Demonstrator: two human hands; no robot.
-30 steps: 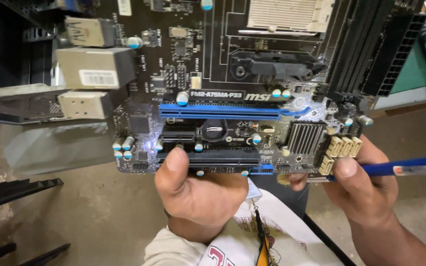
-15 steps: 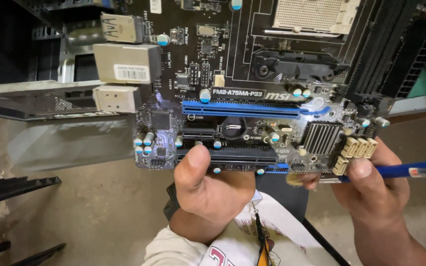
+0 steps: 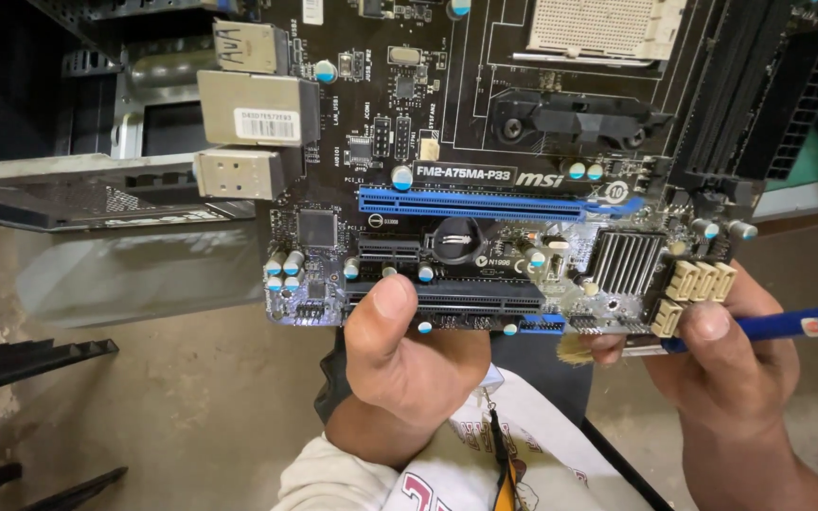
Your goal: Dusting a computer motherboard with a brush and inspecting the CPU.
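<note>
Concrete floor, white-labelled motherboard [image 3: 485, 170]

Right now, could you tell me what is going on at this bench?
A person holds a black computer motherboard up by its lower edge, the left hand pinching it with the thumb on the board's face. The right hand holds a small blue-handled brush, its bristles at the board's bottom edge beside the cream connectors. A metal computer case sits behind on the left.
</note>
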